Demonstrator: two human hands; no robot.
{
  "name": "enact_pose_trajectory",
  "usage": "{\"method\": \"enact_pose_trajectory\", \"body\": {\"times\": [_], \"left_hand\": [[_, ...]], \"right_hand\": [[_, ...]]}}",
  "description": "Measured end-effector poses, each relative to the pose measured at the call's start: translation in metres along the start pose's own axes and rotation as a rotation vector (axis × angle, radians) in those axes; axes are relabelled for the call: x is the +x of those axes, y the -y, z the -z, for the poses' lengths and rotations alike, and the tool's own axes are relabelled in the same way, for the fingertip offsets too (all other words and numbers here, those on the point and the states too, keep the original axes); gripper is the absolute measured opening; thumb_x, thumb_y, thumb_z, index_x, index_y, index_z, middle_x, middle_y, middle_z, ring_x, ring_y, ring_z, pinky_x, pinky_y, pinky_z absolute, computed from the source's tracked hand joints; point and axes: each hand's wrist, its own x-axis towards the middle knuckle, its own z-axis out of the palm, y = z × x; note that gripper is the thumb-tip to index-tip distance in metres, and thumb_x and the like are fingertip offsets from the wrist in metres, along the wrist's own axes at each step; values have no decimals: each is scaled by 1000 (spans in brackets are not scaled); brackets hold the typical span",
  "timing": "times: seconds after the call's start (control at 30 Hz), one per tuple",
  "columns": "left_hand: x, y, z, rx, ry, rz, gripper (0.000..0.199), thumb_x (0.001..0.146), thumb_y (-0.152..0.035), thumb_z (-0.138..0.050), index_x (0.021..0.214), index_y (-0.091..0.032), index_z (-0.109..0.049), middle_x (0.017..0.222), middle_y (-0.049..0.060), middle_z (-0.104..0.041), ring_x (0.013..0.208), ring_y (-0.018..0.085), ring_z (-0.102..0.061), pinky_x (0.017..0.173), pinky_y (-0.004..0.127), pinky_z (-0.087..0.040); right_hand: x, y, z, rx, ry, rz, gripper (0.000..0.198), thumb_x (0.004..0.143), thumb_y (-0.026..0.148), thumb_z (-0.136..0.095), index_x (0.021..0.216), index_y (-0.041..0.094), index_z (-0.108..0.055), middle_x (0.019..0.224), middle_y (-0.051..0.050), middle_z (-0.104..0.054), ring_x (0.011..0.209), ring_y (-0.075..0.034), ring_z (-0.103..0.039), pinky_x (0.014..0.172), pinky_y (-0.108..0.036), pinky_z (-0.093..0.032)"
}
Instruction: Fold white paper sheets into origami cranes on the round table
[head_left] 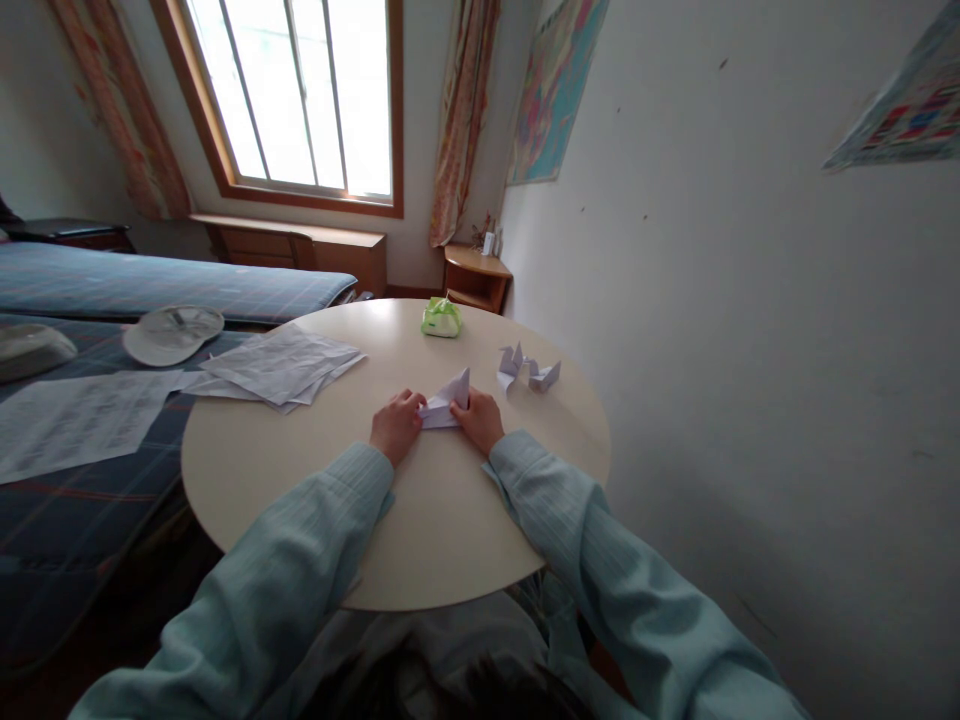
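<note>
Left hand (397,427), right hand (480,420) angled inward over table (427,540); fingers of both pinching folded paper (442,412).

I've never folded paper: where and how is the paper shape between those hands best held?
Probably by its low left end and the base of its right end, coming from both sides, as the left hand and right hand do: the folded paper runs sideways there, leaving its tall tip free.

No legible text, only blurred lines, perhaps print, on the paper sheets (88,415).
</note>
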Motion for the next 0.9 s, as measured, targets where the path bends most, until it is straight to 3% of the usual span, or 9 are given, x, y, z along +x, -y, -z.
{"method": "enact_pose_trajectory", "body": {"times": [0.6, 0.9], "left_hand": [[2, -1, 1, 31, -9, 112, 20, 78, -23, -39, 89, -21, -56, 90, 3, -62, 84, 17, -56, 66, 25, -41], [2, 1, -1, 68, -4, 79, 24, 81, -22, -34, 88, -21, -57, 89, 4, -60, 84, 16, -55, 65, 24, -41]], "right_hand": [[1, 1, 5, -3, -27, -101, 19, 76, 32, -46, 83, 17, -56, 77, -5, -63, 70, -16, -56, 56, -23, -31], [2, 0, 3, -4, -30, -90, 20, 76, 32, -45, 83, 17, -56, 75, -5, -63, 68, -15, -55, 55, -23, -30]]}}
